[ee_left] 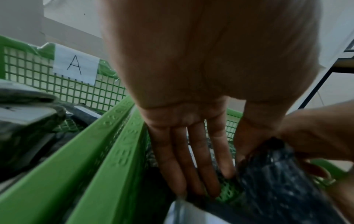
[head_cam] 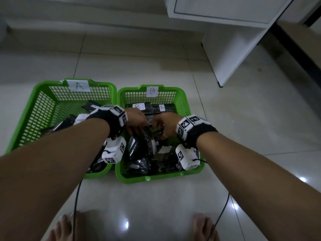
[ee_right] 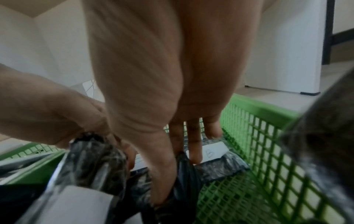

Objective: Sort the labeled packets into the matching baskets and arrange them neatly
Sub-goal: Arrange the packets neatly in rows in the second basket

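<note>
Pale tiled floor [head_cam: 156, 197]. Left of basket B [head_cam: 186, 108]: basket A [head_cam: 34, 105], holding dark packets. Inside basket B: left hand [head_cam: 136, 121] and right hand [head_cam: 166, 124], both gripping one black packet [ee_right: 91, 163] among others.

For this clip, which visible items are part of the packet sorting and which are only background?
Part of the job:
- basket A
- basket B
- black packet gripped by left hand and right hand
- B-labelled packets at basket B's far end

Background:
- white cabinet
- tiled floor
- the person's bare feet
</note>
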Demonstrator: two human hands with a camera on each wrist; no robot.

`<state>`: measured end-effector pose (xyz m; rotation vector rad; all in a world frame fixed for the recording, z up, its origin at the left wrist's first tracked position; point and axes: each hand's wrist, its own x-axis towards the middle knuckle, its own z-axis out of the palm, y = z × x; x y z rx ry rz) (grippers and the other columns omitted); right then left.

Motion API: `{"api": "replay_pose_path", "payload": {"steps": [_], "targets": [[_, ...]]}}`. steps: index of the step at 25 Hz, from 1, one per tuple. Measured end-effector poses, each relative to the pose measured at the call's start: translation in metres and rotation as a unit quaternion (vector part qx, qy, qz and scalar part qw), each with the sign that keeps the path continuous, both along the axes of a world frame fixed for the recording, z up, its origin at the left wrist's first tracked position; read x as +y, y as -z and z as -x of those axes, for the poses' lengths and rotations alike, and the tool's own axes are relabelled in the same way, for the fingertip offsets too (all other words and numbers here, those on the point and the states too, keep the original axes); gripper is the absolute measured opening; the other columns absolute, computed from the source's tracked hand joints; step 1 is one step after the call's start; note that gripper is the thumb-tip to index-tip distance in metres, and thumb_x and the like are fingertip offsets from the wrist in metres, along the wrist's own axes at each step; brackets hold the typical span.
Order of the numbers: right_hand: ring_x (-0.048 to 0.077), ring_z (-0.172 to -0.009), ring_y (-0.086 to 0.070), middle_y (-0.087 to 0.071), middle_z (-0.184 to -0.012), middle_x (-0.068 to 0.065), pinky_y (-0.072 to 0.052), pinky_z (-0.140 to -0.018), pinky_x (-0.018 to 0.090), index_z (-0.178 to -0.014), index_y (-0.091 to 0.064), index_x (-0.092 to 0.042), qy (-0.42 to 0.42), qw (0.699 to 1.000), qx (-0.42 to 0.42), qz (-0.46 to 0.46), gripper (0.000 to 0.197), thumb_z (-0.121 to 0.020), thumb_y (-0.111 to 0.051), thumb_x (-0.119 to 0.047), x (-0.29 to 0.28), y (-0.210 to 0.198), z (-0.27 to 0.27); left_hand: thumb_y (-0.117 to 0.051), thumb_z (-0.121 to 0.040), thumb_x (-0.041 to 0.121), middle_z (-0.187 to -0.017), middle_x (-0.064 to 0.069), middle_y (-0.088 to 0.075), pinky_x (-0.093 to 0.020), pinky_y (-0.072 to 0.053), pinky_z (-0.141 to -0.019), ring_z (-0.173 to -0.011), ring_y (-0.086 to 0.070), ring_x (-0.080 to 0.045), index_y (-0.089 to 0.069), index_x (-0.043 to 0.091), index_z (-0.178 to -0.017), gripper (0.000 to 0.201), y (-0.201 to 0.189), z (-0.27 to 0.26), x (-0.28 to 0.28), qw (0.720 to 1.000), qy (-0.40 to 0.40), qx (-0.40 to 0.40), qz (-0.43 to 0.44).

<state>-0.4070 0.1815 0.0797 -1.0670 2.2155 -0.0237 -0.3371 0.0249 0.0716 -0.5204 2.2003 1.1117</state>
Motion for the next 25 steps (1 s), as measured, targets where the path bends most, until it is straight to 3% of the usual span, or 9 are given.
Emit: {"api": "replay_pose_path", "payload": {"steps": [4,7,10,13,15,17,20,22,25], "targets": [[0.010,-0.093,-0.055,-0.060,-0.103,-0.010,-0.043,-0.065,0.020,-0.117,-0.072,-0.020,0.085,0.993,-0.076,0.016,0.030,-0.088,-0.075,-0.018,0.013,-0.012,0.012,-0.056,-0.091,0.012,-0.093,-0.012,-0.075,-0.041,-0.058,-0.082,-0.088,-0.073,-0.029,-0.072,0.003,-0.096,0.019,0.003,-0.002,0.005,0.996,-0.037,-0.048,-0.066],[0.022,-0.098,-0.064,-0.065,-0.113,0.004,-0.058,-0.074,0.033,-0.119,-0.070,-0.006,0.214,0.962,-0.158,0.070,0.027,-0.093,-0.065,-0.012,0.021,-0.020,0.028,-0.057,-0.089,0.013,-0.090,-0.006,-0.075,-0.034,-0.054,-0.077,-0.093,-0.070,-0.029,-0.071,0.007,-0.093,0.016,0.001,-0.002,0.004,0.994,-0.049,-0.051,-0.084],[0.039,-0.090,-0.071,-0.066,-0.114,0.023,-0.063,-0.066,0.047,-0.114,-0.066,0.005,0.331,0.915,-0.191,0.128,0.026,-0.096,-0.060,-0.014,0.026,-0.022,0.038,-0.061,-0.086,0.007,-0.094,-0.006,-0.074,-0.039,-0.056,-0.086,-0.096,-0.071,-0.028,-0.067,0.011,-0.109,0.024,-0.002,-0.002,0.005,0.996,-0.030,-0.017,-0.087],[0.036,-0.064,-0.070,-0.067,-0.103,0.031,-0.062,-0.060,0.049,-0.109,-0.058,0.003,0.394,0.877,-0.216,0.168,0.032,-0.103,-0.055,-0.028,0.026,-0.026,0.038,-0.066,-0.087,0.004,-0.109,-0.011,-0.072,-0.046,-0.053,-0.096,-0.104,-0.069,-0.030,-0.060,0.017,-0.121,0.037,-0.004,-0.001,0.004,0.982,-0.065,0.017,-0.178],[0.035,-0.061,-0.072,-0.069,-0.100,0.030,-0.062,-0.053,0.045,-0.113,-0.057,0.001,0.423,0.859,-0.226,0.181,0.040,-0.104,-0.052,-0.038,0.028,-0.029,0.039,-0.067,-0.086,0.005,-0.116,-0.014,-0.070,-0.046,-0.052,-0.099,-0.104,-0.069,-0.031,-0.059,0.015,-0.125,0.041,-0.006,0.002,0.001,0.962,-0.107,0.034,-0.250],[0.034,-0.071,-0.074,-0.072,-0.097,0.020,-0.061,-0.057,0.039,-0.111,-0.060,-0.005,0.412,0.872,-0.169,0.205,0.042,-0.103,-0.049,-0.045,0.029,-0.028,0.039,-0.067,-0.085,0.005,-0.117,-0.017,-0.069,-0.044,-0.053,-0.097,-0.098,-0.069,-0.029,-0.061,0.012,-0.124,0.040,-0.007,0.005,-0.004,0.941,-0.160,0.052,-0.294],[0.018,-0.100,-0.063,-0.067,-0.111,-0.001,-0.053,-0.086,0.032,-0.114,-0.065,-0.015,0.278,0.917,0.052,0.280,0.023,-0.098,-0.056,-0.028,0.028,-0.030,0.043,-0.069,-0.084,0.002,-0.115,-0.015,-0.069,-0.047,-0.055,-0.093,-0.095,-0.069,-0.030,-0.065,0.015,-0.121,0.039,-0.010,0.013,-0.010,0.935,-0.205,0.123,-0.260],[0.012,-0.109,-0.056,-0.063,-0.122,-0.005,-0.044,-0.094,0.028,-0.123,-0.065,-0.021,0.208,0.922,0.097,0.312,0.041,-0.082,-0.068,-0.017,0.026,-0.035,0.045,-0.071,-0.084,0.004,-0.113,-0.013,-0.070,-0.046,-0.057,-0.090,-0.095,-0.069,-0.028,-0.065,0.017,-0.120,0.039,-0.014,0.019,-0.011,0.937,-0.213,0.155,-0.228],[0.016,-0.108,-0.057,-0.069,-0.117,-0.004,-0.043,-0.095,0.031,-0.120,-0.068,-0.024,0.122,0.940,0.144,0.283,0.051,-0.071,-0.081,-0.018,0.020,-0.039,0.046,-0.072,-0.085,0.006,-0.110,-0.010,-0.069,-0.044,-0.058,-0.087,-0.092,-0.067,-0.025,-0.065,0.022,-0.116,0.036,-0.022,0.023,-0.009,0.938,-0.205,0.172,-0.219]]}}
